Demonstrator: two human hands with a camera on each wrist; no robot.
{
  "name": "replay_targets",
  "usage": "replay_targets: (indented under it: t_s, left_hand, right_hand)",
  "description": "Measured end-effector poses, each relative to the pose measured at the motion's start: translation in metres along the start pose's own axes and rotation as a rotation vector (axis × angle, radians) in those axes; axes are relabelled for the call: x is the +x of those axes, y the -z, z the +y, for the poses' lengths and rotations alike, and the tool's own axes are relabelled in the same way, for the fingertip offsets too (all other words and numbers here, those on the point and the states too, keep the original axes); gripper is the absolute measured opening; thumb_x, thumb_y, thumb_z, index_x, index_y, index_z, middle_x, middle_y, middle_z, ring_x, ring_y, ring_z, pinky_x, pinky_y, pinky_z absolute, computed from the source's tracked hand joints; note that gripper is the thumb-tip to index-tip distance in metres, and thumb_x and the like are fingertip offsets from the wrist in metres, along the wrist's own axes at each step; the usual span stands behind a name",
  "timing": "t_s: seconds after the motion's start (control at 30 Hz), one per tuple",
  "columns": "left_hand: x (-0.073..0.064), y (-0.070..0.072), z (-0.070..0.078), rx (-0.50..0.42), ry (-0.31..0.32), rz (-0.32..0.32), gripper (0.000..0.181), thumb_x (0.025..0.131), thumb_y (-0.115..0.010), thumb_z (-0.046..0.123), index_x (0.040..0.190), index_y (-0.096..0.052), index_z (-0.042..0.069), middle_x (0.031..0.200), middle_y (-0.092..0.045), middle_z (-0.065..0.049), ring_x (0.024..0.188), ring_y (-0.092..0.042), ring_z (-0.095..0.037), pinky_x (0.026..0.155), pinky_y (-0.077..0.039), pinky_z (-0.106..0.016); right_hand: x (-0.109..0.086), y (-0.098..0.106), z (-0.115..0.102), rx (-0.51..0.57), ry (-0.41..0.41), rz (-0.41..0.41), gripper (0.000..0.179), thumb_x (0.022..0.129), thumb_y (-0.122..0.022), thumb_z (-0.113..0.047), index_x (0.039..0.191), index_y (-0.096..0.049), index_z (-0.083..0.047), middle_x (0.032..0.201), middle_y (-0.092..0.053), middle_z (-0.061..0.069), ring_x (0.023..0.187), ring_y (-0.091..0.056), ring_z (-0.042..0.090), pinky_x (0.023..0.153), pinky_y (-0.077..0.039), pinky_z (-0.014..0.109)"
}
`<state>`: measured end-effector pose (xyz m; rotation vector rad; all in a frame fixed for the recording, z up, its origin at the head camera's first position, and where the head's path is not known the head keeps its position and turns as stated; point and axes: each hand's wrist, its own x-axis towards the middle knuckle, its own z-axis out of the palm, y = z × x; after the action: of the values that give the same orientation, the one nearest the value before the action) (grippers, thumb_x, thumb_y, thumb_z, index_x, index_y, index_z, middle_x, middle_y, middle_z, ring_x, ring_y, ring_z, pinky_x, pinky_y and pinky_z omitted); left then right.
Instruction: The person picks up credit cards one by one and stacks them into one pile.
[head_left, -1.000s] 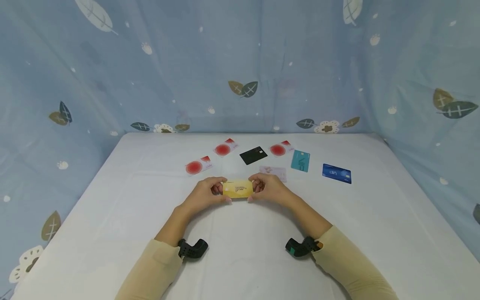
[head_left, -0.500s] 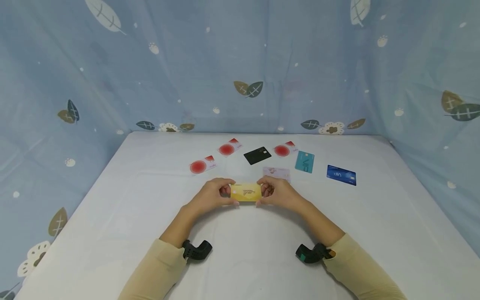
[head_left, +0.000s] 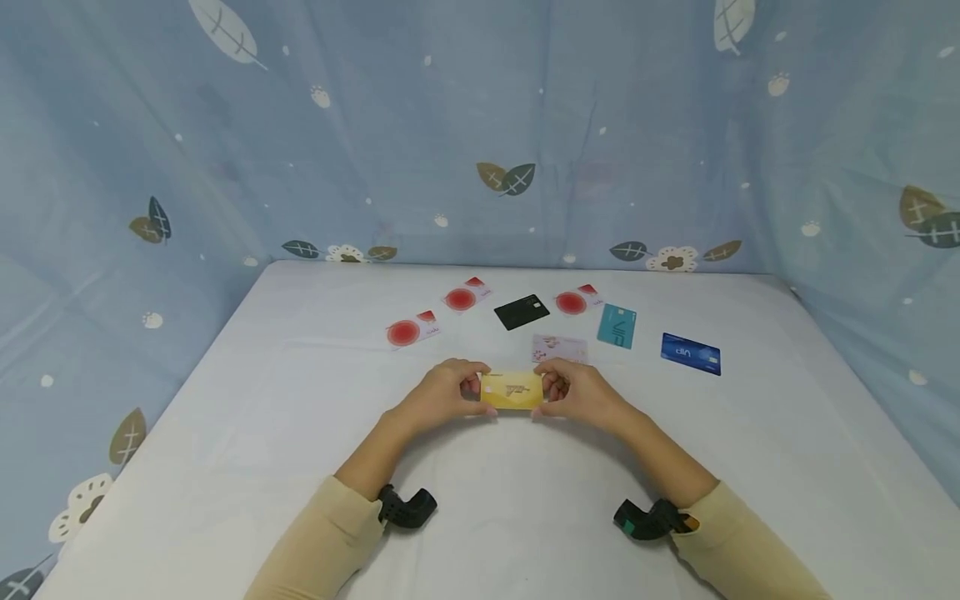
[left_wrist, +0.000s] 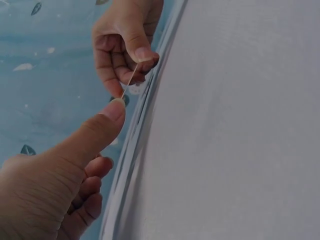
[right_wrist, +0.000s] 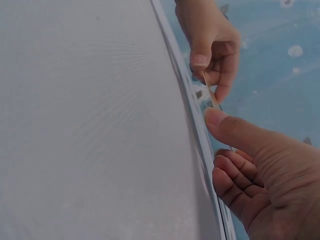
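A yellow card (head_left: 512,391) is held up between both hands in the head view, its printed face visible. My left hand (head_left: 447,392) pinches its left end between thumb and fingers. At the opposite end, my right hand (head_left: 583,392) pinches it the same way. Both wrist views show the card edge-on as a thin strip (left_wrist: 131,80) between the thumbs. Just beyond the right hand lies a pale pink card (head_left: 559,347), its lower edge partly covered by that hand.
Farther back on the white table (head_left: 517,500) lie a black card (head_left: 522,312), a teal VIP card (head_left: 617,326) and a blue VIP card (head_left: 691,354). Several red-and-white cards (head_left: 461,299) lie around the black one. A patterned blue curtain (head_left: 420,133) surrounds the table.
The whole head view has shifted, with the scene moving right. Relative to the table cards, both hands and the yellow card have moved slightly right and nearer, with the grip kept.
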<state>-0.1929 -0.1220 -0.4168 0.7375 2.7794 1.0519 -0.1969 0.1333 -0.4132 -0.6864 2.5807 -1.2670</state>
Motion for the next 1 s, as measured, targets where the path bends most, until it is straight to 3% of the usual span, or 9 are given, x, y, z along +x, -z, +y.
replay_targets:
  t_s: [0.43, 1.0]
  left_hand:
    - [0.006, -0.007, 0.013, 0.019, -0.046, -0.023, 0.056, 0.071, -0.083, 0.033, 0.116, -0.063, 0.006, 0.079, -0.053, 0.008, 0.081, -0.048, -0.009, 0.074, -0.043, -0.023]
    - [0.03, -0.027, 0.021, 0.015, -0.096, -0.043, 0.056, 0.073, -0.081, 0.033, 0.116, -0.062, 0.002, 0.077, -0.054, 0.006, 0.08, -0.048, -0.011, 0.074, -0.042, -0.023]
  right_hand:
    - [-0.012, 0.009, 0.005, -0.048, -0.017, 0.021, 0.055, 0.068, -0.085, -0.015, 0.114, -0.059, -0.001, 0.084, -0.057, 0.003, 0.072, -0.051, 0.014, 0.063, -0.047, 0.018]
    - [-0.021, 0.024, 0.021, -0.06, -0.08, 0.042, 0.054, 0.069, -0.084, -0.013, 0.115, -0.058, 0.001, 0.085, -0.056, 0.004, 0.074, -0.051, 0.016, 0.064, -0.046, 0.017]
